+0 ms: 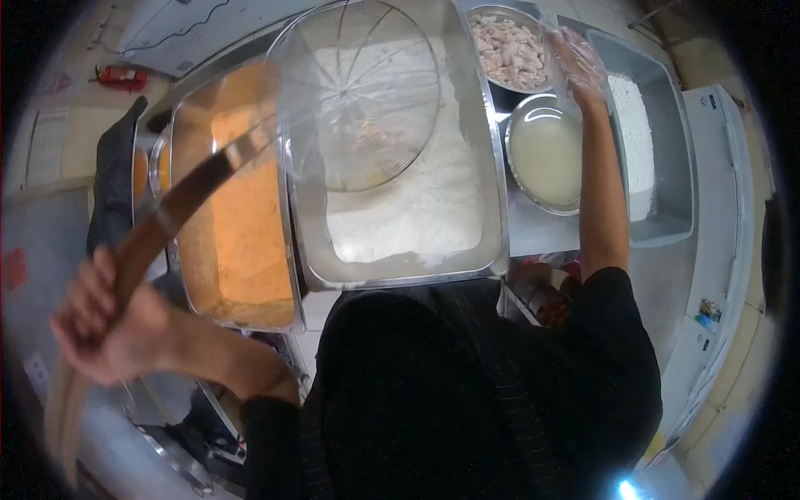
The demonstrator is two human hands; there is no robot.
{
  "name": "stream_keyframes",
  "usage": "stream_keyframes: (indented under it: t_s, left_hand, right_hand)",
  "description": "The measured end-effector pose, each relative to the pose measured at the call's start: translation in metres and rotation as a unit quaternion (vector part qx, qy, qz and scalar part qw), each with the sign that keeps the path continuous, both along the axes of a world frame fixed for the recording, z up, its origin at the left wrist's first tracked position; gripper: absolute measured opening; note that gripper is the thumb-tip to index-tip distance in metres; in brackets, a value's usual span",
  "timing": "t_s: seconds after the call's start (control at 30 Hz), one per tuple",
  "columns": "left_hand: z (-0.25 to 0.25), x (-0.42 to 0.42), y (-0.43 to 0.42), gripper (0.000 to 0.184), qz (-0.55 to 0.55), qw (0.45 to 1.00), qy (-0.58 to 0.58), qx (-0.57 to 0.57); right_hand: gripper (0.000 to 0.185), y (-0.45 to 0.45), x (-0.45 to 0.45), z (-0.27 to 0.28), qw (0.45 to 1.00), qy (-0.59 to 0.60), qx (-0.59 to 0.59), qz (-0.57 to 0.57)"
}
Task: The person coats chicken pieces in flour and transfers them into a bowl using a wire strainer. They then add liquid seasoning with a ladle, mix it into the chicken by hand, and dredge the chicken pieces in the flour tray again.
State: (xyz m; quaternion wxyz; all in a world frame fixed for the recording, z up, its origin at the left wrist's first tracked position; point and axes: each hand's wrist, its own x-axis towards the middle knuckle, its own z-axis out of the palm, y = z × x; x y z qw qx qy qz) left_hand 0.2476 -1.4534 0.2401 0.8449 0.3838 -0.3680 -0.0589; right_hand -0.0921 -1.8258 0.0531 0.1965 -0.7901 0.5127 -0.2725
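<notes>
My left hand (117,325) is wrapped round the long wooden handle of a wire skimmer (367,92). The round wire head, blurred by motion, hangs over a deep metal tray of white flour (408,225), and a small pinkish clump shows through the mesh. My right hand (577,62) wears a clear plastic glove and is at the right edge of a metal bowl of raw meat pieces (510,50). Its fingers look stretched out, though the loose plastic blurs them. Just below that hand is a metal bowl of pale cloudy liquid (543,150).
To the left of the flour lies a metal tray of orange powder (250,242). A grey plastic tub (671,167) holding white powder is beyond my right forearm. A red fire extinguisher (122,78) is at the far left. Dark containers (546,296) sit below the counter edge.
</notes>
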Motion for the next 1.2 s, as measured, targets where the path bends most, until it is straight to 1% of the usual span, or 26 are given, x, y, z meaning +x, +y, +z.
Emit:
stream_keyframes:
  t_s: [0.07,0.1,0.13,0.17,0.23,0.27,0.3,0.33,0.37,0.4,0.43,0.47,0.5,0.53,0.6,0.67,0.77,0.83,0.9,0.97,1.0,1.07,1.1,1.13,1.17,1.2]
  left_hand:
    - [-0.004,-0.004,-0.007,0.031,-0.010,1.000,0.010,-0.002]
    - [-0.005,-0.006,-0.009,0.031,-0.028,0.999,0.026,0.000]
    - [-0.006,-0.008,-0.010,0.029,-0.018,1.000,0.016,0.000]
    - [-0.006,-0.006,-0.009,0.029,-0.022,1.000,0.017,0.000]
    - [-0.007,0.002,-0.005,0.029,-0.014,0.999,0.030,-0.008]
    - [-0.011,0.005,-0.005,0.029,-0.014,0.999,0.031,-0.012]
    - [-0.017,0.008,-0.006,0.030,-0.012,0.999,0.040,-0.009]
    - [-0.025,0.011,-0.009,0.030,-0.009,0.999,0.049,-0.006]
    - [-0.034,0.014,-0.012,0.030,-0.008,0.999,0.048,-0.011]
    - [-0.044,0.016,-0.016,0.031,0.000,0.997,0.080,-0.006]
    - [-0.053,0.017,-0.019,0.031,0.007,0.994,0.113,0.001]
    - [-0.060,0.016,-0.019,0.031,0.005,0.994,0.114,-0.001]
    - [-0.066,0.016,-0.020,0.032,0.023,0.991,0.132,-0.001]
    - [-0.071,0.015,-0.019,0.033,0.042,0.988,0.151,0.000]
    - [-0.078,0.016,-0.013,0.032,0.036,0.986,0.163,-0.012]
    - [-0.080,0.017,-0.011,0.031,0.034,0.984,0.174,-0.024]
    - [-0.086,0.017,-0.006,0.029,0.058,0.984,0.166,-0.027]
    - [-0.091,0.019,-0.002,0.026,0.033,0.984,0.174,-0.031]
    - [-0.095,0.019,0.000,0.024,0.037,0.985,0.167,-0.032]
    - [-0.100,0.020,0.002,0.023,0.037,0.986,0.160,-0.032]
    - [-0.103,0.021,0.006,0.020,0.031,0.988,0.153,-0.017]
    - [-0.109,0.024,0.011,0.019,0.015,0.989,0.144,-0.005]
    - [-0.113,0.023,0.014,0.019,0.030,0.989,0.140,0.033]
    - [-0.117,0.021,0.017,0.022,0.046,0.987,0.135,0.071]
    - [-0.121,0.016,0.018,0.022,0.037,0.988,0.135,0.069]
    - [-0.125,0.011,0.020,0.026,0.069,0.984,0.127,0.108]
  right_hand:
    - [0.043,0.019,0.024,0.016,1.000,-0.004,0.009,0.025]
    - [0.044,0.031,0.031,0.016,0.996,-0.034,-0.046,0.072]
    - [0.045,0.038,0.036,0.015,0.986,-0.061,-0.102,0.118]
    - [0.045,0.041,0.039,0.014,0.986,-0.060,-0.102,0.115]
    - [0.040,0.045,0.046,0.018,0.978,-0.104,-0.094,0.156]
    - [0.033,0.051,0.051,0.025,0.975,-0.166,-0.033,0.145]
    - [0.033,0.049,0.057,0.023,0.975,-0.165,-0.036,0.148]
    - [0.029,0.044,0.064,0.014,0.980,-0.127,0.003,0.151]
    - [0.025,0.044,0.072,-0.003,0.989,-0.025,-0.016,0.145]
    - [0.021,0.043,0.080,-0.020,0.986,0.077,-0.040,0.142]
    - [0.022,0.051,0.093,-0.043,0.976,0.128,-0.019,0.178]
    - [0.022,0.061,0.111,-0.062,0.961,0.178,0.003,0.213]
    - [0.024,0.072,0.135,-0.069,0.934,0.262,0.060,0.235]
    - [0.026,0.081,0.153,-0.077,0.897,0.343,0.117,0.254]
    - [0.031,0.093,0.160,-0.107,0.902,0.340,0.112,0.240]
    - [0.032,0.097,0.165,-0.111,0.903,0.341,0.113,0.235]
    - [0.036,0.101,0.175,-0.118,0.902,0.348,0.117,0.226]
    - [0.037,0.100,0.176,-0.127,0.900,0.355,0.117,0.225]
    - [0.035,0.089,0.179,-0.145,0.890,0.353,0.100,0.273]
    - [0.032,0.102,0.190,-0.169,0.889,0.345,0.080,0.289]
    - [0.030,0.107,0.196,-0.179,0.889,0.335,0.063,0.305]
    - [0.028,0.123,0.200,-0.173,0.903,0.315,0.050,0.287]
    - [0.025,0.126,0.199,-0.169,0.914,0.297,0.038,0.272]
    - [0.025,0.123,0.200,-0.168,0.917,0.298,0.037,0.263]
    - [0.024,0.120,0.200,-0.169,0.926,0.275,0.041,0.254]
    - [0.022,0.117,0.197,-0.171,0.935,0.250,0.046,0.245]
